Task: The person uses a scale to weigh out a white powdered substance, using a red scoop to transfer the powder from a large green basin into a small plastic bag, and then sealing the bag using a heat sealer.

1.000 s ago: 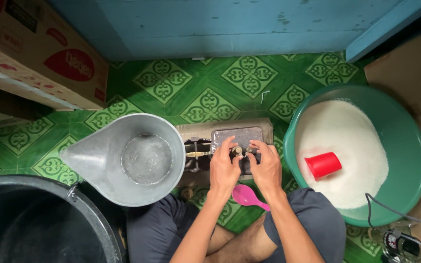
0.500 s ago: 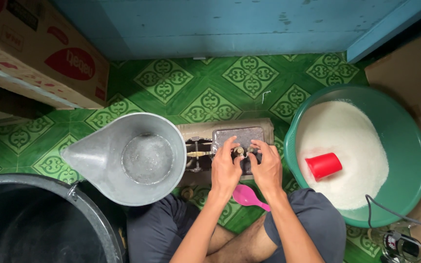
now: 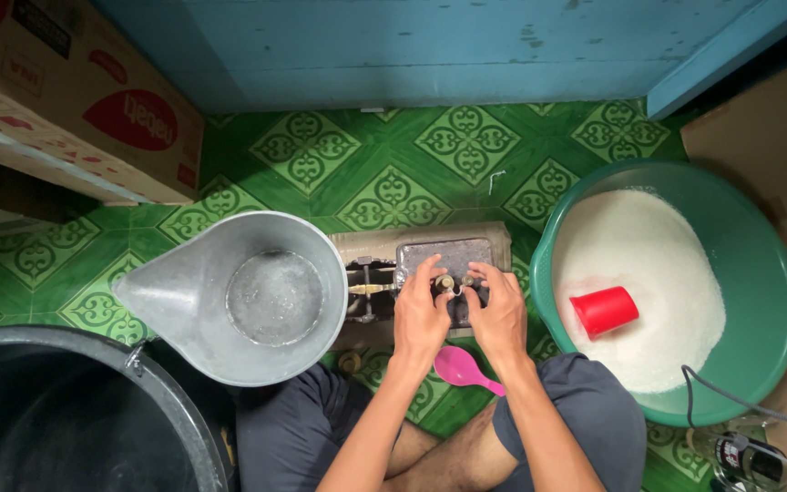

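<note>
Left hand (image 3: 421, 314) and right hand (image 3: 495, 314), fingers curled narrow, pinch small weights on the balance scale's dark tray (image 3: 448, 255) (between metal scoop pan (image 3: 248, 296) and green rice basin (image 3: 758, 273)), pink spoon (image 3: 463, 368) below.

A green patterned floor (image 3: 393, 155) carries everything. On it stand a green basin (image 3: 767, 273), a black tub (image 3: 66, 419), a balance scale (image 3: 430, 251) and cardboard boxes (image 3: 66, 100). A pink scoop (image 3: 462, 367) lies beside the scale.

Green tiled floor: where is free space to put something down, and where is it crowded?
Free: the tiles between the blue wall, cardboard box and scale. Crowded: around both hands, between metal scoop pan, pink spoon and green basin.
</note>
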